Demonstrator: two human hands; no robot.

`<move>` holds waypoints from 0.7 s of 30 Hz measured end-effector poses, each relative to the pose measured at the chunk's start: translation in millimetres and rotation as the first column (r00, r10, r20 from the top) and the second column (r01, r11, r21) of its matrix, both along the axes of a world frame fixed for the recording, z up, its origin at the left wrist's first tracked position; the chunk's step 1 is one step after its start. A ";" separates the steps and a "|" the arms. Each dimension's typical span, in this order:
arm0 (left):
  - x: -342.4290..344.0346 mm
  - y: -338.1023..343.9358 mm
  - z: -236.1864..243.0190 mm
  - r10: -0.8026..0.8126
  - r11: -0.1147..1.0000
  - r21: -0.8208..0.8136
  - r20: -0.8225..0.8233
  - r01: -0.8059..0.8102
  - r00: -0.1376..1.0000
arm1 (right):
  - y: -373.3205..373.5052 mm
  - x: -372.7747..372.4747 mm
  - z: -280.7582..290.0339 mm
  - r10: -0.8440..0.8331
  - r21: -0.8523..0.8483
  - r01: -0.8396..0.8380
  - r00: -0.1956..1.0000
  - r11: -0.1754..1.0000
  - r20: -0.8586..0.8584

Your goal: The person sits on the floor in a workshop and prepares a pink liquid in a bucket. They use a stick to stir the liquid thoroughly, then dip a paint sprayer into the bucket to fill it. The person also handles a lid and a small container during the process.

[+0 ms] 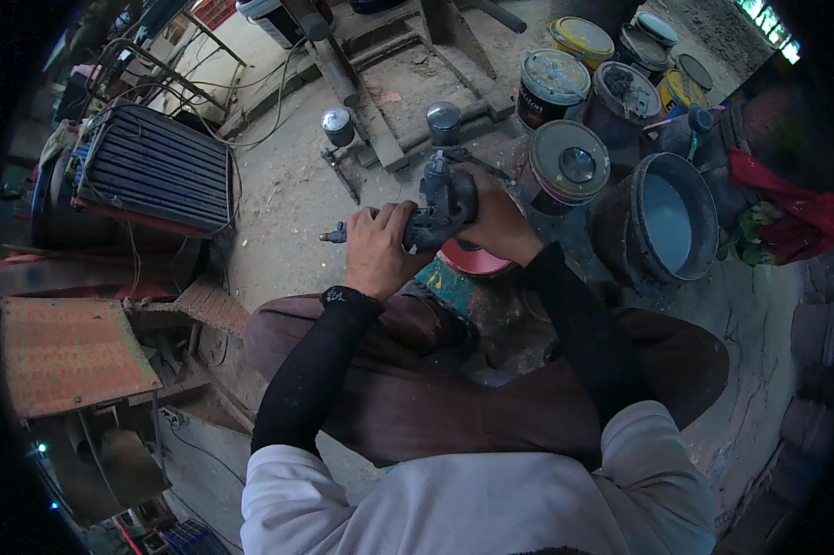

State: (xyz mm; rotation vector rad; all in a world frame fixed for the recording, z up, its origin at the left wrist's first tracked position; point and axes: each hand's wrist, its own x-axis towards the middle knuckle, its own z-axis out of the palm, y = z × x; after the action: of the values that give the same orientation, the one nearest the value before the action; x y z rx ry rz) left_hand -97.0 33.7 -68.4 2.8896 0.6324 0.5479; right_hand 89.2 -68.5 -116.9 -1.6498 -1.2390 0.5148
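Observation:
Both my hands hold a dark, paint-crusted tool that looks like a spray gun [440, 205] above the floor in front of my knees. My left hand [377, 250] wraps its fingers over the gun's left part, and a narrow metal fitting sticks out beyond them. My right hand [502, 217] grips the right side, its fingertips partly hidden behind the gun. Under the right hand is a small container with a red rim [477, 262]. Just beyond, a metal-cupped spray gun [337, 125] rests near a metal frame, and a second metal cup [444, 118] stands behind the held gun.
Several paint buckets crowd the right, among them a lidded one [570, 162] and a large bucket of pale liquid [673, 222]. A red cloth [787, 208] lies farther right. At left are a dark ribbed panel [163, 166], loose cables and an orange board [75, 356].

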 end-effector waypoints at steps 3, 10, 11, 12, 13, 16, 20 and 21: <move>-2.1 0.8 1.1 -0.007 1.000 -0.026 -0.046 0.006 0.999 | 0.0 -1.0 1.0 0.009 0.006 -0.009 1.000 1.000 -0.018; -1.3 -0.4 -0.1 0.003 0.995 -0.094 -0.099 -0.012 0.995 | -2.1 3.7 -3.4 0.044 -0.053 -0.046 0.998 0.998 -0.038; -0.9 -1.1 0.3 0.008 0.994 -0.107 -0.114 -0.021 0.993 | -1.7 4.6 -5.9 0.044 -0.063 -0.046 0.998 0.997 -0.038; -0.3 -1.9 1.1 0.013 0.992 -0.120 -0.128 -0.029 0.992 | -2.1 5.8 -7.8 0.054 -0.083 -0.058 0.997 0.995 -0.051; 0.2 -2.3 1.6 0.017 0.990 -0.133 -0.142 -0.037 0.990 | -2.8 7.1 -9.0 0.063 -0.102 -0.070 0.996 0.992 -0.064; -1.2 -0.4 -3.9 0.001 0.986 -0.168 -0.101 -0.018 0.995 | -4.1 7.2 -3.0 0.091 -0.146 -0.107 0.989 0.983 -0.114; 0.9 -1.4 0.3 0.008 0.980 -0.197 -0.138 -0.035 0.990 | -3.2 10.7 -5.6 0.130 -0.195 -0.153 0.983 0.969 -0.126; 0.9 -0.9 -0.7 0.004 0.979 -0.200 -0.133 -0.031 0.991 | -2.8 11.1 -5.9 0.132 -0.202 -0.158 0.981 0.967 -0.139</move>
State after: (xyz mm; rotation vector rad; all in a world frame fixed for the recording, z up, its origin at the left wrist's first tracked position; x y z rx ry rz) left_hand -96.1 32.8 -69.1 2.7459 0.6891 0.2777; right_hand 100.3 -71.3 -122.7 -1.6813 -1.2518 0.8545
